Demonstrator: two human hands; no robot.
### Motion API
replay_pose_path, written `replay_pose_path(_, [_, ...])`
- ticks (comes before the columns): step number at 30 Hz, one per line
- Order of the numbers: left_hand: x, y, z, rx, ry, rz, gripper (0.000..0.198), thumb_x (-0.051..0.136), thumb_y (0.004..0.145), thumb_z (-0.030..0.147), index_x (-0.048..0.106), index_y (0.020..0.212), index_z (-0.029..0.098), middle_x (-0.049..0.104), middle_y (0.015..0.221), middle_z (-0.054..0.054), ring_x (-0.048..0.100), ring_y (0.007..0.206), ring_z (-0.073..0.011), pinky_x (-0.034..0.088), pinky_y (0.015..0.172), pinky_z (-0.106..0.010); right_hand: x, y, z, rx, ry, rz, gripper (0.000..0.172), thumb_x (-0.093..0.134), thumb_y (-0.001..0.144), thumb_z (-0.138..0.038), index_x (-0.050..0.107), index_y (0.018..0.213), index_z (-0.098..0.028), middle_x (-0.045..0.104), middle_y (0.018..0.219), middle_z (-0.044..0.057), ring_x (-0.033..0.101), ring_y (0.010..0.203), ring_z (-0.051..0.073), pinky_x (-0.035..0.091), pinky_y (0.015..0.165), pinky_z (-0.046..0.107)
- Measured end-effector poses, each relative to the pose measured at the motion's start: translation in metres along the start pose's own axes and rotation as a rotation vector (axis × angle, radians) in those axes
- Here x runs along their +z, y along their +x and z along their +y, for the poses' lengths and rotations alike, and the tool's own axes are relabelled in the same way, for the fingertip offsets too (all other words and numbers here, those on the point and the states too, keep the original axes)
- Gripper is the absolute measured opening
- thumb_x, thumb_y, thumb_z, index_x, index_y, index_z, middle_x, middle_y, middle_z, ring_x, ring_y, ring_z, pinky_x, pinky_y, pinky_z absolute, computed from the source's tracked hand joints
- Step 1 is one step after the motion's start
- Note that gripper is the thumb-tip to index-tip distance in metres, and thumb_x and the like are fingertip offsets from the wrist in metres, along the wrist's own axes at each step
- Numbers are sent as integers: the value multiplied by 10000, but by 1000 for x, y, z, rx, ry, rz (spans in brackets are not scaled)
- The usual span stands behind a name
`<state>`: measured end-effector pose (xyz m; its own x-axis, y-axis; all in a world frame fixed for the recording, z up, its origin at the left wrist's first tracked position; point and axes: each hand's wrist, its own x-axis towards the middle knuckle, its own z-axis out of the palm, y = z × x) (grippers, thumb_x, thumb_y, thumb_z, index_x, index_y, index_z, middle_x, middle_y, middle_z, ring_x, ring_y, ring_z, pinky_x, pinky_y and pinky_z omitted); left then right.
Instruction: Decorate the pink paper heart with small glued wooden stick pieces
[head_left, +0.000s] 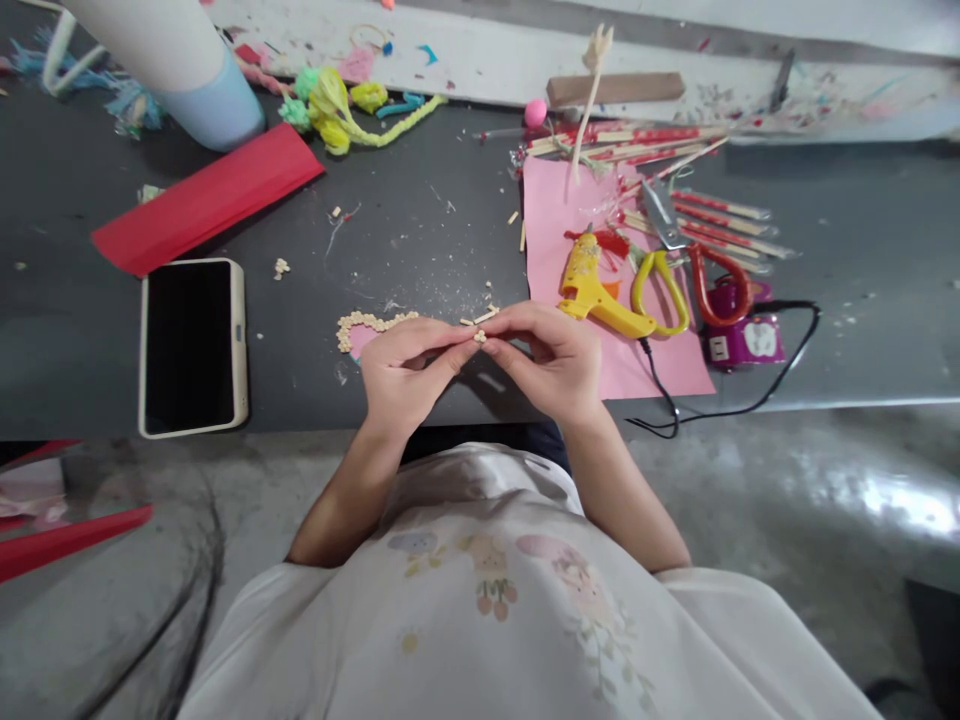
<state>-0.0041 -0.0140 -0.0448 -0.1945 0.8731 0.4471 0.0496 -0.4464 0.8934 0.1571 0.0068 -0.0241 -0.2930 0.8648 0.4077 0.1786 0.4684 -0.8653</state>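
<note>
Over grey desk (427, 215) — left hand (403, 368), right hand (559, 355) pinching pale, seemingly beaded cluster (480, 337); phone (190, 348), glue gun (583, 280) flanking.

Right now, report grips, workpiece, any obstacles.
Left grip and right grip pinching pale cluster. Pale-edged pink piece partly hidden by left grip. Close by right grip: yellow glue gun on pink paper.

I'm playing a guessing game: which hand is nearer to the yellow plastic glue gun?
The right hand. It is close beside the glue gun, at its lower left in the picture; the left hand is farther left.
</note>
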Motion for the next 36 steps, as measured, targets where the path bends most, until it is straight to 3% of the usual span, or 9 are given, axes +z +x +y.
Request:
replay_pose_path(11, [-1, -2, 1, -66, 13, -59, 115, 762, 792, 239, 789, 886, 300, 746, 730, 15, 659, 624, -92, 534, 550, -206, 4, -3, 7, -10, -12, 38, 66, 658, 858, -208, 684, 912, -235, 710, 820, 7, 660, 768, 140, 550, 692, 290])
replay_pose_path(16, [-2, -3, 0, -141, 10, -28, 107, 809, 743, 304, 795, 844, 271, 747, 727, -2, 659, 613, -96, 519, 531, -195, 4, -3, 5, -19, -84, 28, 53, 649, 860, -217, 677, 902, -232, 707, 812, 5, 657, 760, 138, 550, 684, 286])
replay_pose_path(22, [-2, -3, -1, -149, 36, -11, 66, 769, 790, 296, 782, 790, 232, 705, 631, 11, 620, 548, -72, 482, 497, -172, 4, -4, 6, -37, -87, 3, 49, 640, 864, -208, 669, 894, -233, 701, 803, 0, 652, 753, 134, 545, 681, 282])
replay_pose_path(31, [1, -4, -3, -316, -140, 111, 231, 725, 829, 403, 618, 776, 205, 607, 564, 56, 564, 454, -58, 430, 412, -162, 1, -6, 10, -32, -25, 45, 81, 653, 859, -177, 658, 918, -232, 685, 832, -4, 634, 765, 118, 520, 688, 265])
replay_pose_path(36, [-1, -5, -5, -283, -146, 101, 366, 643, 891, 394, 501, 621, 192, 505, 490, 61, 483, 405, -53, 361, 376, -180, -3, -7, 13, -22, 0, 96, 98, 653, 861, -161, 661, 930, -229, 675, 838, -7, 633, 768, 107, 513, 684, 254])
